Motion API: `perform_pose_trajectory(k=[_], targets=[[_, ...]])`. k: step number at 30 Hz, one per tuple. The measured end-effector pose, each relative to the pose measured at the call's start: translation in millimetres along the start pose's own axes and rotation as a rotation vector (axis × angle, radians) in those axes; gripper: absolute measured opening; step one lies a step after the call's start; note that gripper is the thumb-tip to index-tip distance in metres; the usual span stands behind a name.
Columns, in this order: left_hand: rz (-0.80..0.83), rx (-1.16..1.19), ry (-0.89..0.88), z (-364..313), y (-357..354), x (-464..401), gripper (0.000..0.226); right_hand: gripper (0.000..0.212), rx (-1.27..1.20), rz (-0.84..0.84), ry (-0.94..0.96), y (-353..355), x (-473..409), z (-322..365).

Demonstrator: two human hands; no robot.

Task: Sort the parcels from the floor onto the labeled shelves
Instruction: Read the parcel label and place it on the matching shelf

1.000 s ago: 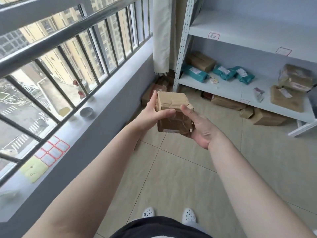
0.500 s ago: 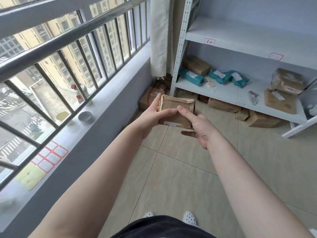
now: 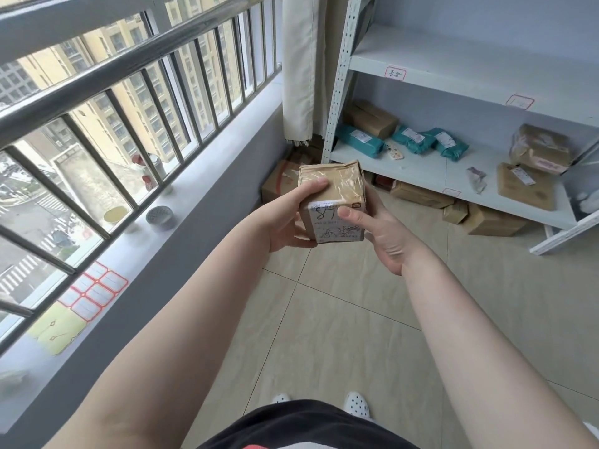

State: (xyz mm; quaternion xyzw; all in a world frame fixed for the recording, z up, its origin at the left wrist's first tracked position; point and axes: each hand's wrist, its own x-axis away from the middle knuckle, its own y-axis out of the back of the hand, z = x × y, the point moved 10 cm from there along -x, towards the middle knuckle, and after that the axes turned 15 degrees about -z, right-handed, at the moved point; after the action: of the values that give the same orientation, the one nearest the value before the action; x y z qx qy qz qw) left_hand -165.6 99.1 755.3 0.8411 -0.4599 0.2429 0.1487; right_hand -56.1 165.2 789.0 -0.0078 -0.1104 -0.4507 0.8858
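Observation:
A small brown taped parcel (image 3: 337, 186) is held at chest height between both hands, its white label with handwritten numbers facing me. My left hand (image 3: 288, 218) grips its left side, thumb on top. My right hand (image 3: 379, 234) holds the right side, thumb on the label. Ahead to the right stands a white shelf unit (image 3: 421, 166) with red-bordered labels (image 3: 395, 73) on its edges. Teal bags (image 3: 359, 140) and brown boxes (image 3: 525, 186) lie on its lower shelf.
More brown parcels (image 3: 421, 196) lie on the tiled floor under the shelf, and a box (image 3: 278, 186) sits in the corner below a curtain (image 3: 301, 66). A barred window and grey sill (image 3: 136, 241) with a small tin (image 3: 159, 216) and sticker sheets run along the left.
The parcel has been turned in my hands so that its labelled face now points at me. The view has shifted slightly closer to the shelf.

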Motion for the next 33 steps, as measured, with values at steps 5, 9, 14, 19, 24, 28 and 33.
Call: perform_pose_trajectory(k=[5,9,14,19,24,28,33], targets=[[0.130,-0.117,-0.032,0,-9,4,0.082,0.069,-0.026,-0.228,0.022,23,-5,4],[0.148,-0.199,-0.178,-7,-20,11,0.105,0.058,-0.122,-0.358,-0.016,35,-7,1],[-0.046,-0.019,-0.389,-27,-10,9,0.036,0.054,-0.147,-0.352,-0.056,30,-3,3],[-0.181,0.025,-0.363,-28,12,3,0.072,0.058,-0.056,-0.343,-0.078,32,-6,1],[-0.179,-0.226,-0.447,-41,22,6,0.069,0.094,0.176,-0.182,0.058,32,-12,19],[-0.186,-0.405,-0.530,-54,16,9,0.085,0.065,0.068,-0.144,0.046,25,-11,24],[-0.567,-0.295,-0.578,-57,38,11,0.119,0.055,-0.211,-0.380,-0.051,41,-17,9]])
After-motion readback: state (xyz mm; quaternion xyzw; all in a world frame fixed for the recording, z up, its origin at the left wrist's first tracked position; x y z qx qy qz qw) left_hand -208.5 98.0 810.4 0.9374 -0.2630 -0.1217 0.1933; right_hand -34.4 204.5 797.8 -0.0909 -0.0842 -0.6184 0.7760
